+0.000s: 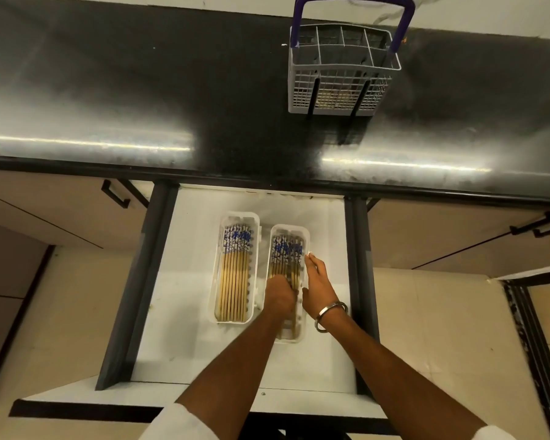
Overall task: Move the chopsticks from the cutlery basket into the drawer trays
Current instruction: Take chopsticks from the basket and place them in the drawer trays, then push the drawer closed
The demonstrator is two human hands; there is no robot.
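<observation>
Your left hand (279,296) curls onto the chopsticks (287,258); your right hand (318,285) lies flat, fingers straight; the cutlery basket (340,71) stands on the dark glossy counter (140,90); the drawer (197,249) is white.

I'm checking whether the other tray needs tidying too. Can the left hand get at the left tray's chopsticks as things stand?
Probably yes: the left hand is in the right tray, just beside the left tray, whose chopsticks lie uncovered.
</observation>
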